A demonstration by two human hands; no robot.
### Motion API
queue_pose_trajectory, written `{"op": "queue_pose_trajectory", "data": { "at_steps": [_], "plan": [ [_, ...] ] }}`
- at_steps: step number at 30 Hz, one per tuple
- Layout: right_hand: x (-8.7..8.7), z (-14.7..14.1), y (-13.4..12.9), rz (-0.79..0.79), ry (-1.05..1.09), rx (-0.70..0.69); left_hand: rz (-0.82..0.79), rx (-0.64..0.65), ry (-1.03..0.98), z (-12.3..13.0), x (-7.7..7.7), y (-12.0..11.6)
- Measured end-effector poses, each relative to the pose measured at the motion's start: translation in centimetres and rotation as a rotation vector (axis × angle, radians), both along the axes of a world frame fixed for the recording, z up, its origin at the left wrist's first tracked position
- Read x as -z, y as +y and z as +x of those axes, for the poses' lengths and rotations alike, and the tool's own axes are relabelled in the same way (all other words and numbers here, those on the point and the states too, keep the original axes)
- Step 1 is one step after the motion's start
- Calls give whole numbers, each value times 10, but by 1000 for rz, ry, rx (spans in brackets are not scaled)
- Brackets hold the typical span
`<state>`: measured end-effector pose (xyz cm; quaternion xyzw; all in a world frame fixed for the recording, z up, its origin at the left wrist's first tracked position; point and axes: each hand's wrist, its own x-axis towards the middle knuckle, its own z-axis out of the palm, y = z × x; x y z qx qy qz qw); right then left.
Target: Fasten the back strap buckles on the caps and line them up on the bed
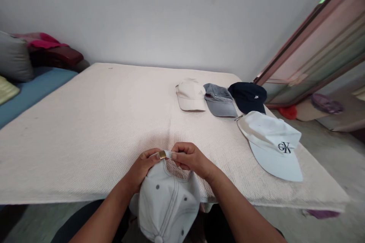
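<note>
A pale grey baseball cap (168, 205) is held at the table's front edge, its crown towards me and its back opening facing away. My left hand (144, 167) pinches the cap's rim beside a brass-coloured buckle (162, 155). Between the thumb and fingers of my right hand (191, 159) is the cap's back strap (169, 154), just right of the buckle. The fingertips of both hands are partly hidden. Most of the cap's brim is out of sight beneath the crown.
On the cream-covered table (94, 129), a cream cap (189, 93), a grey cap (220, 100) and a navy cap (248, 97) lie in a row at the right. Nearer sits a white cap (268, 133) with black letters. A blue seat (45, 83) with cushions stands left.
</note>
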<state>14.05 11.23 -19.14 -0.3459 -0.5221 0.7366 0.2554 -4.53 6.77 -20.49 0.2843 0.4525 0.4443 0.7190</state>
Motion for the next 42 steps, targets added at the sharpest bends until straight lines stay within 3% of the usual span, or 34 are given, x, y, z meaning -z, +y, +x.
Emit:
{"op": "queue_pose_trajectory", "data": {
  "at_steps": [10,18,25,32,42],
  "plan": [
    [5,1,1,-71,28,2,-9,22,-16,-2,5,0],
    [1,4,1,-176,146,-100,-26,50,-81,-2,3,-1],
    [2,2,2,-202,97,-156,2,48,-95,0,2,-2],
    [3,3,3,-199,102,-151,-36,104,-135,-3,8,-2],
    [3,0,2,-235,158,-49,-71,78,-138,-3,7,-1]
  ]
}}
